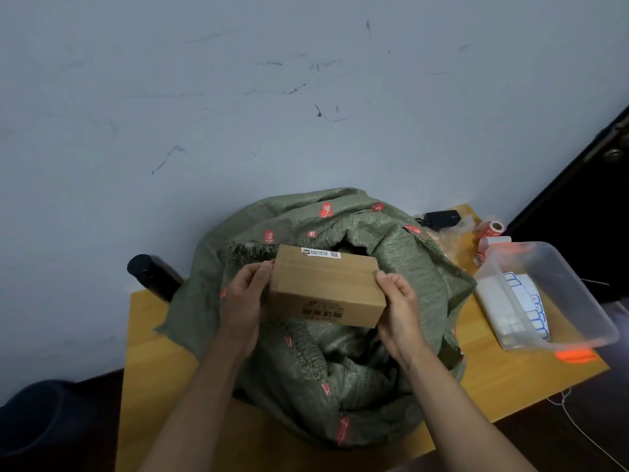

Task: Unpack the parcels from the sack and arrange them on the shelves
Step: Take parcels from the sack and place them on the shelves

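A brown cardboard parcel (325, 287) with a white label on its far edge and dark print on its near side is held above the open mouth of a green woven sack (340, 369). My left hand (243, 301) grips the parcel's left end. My right hand (396, 306) grips its right end, thumb on top. The sack lies slumped on a yellow wooden table (153, 352), its inside dark and hidden. No shelves are in view.
A black bottle (153, 274) stands at the table's back left. A clear plastic tub (544, 294) with label rolls sits at the right, with tape rolls (490, 233) and a black device (442, 218) behind it. A scuffed wall rises behind; a dark doorway is far right.
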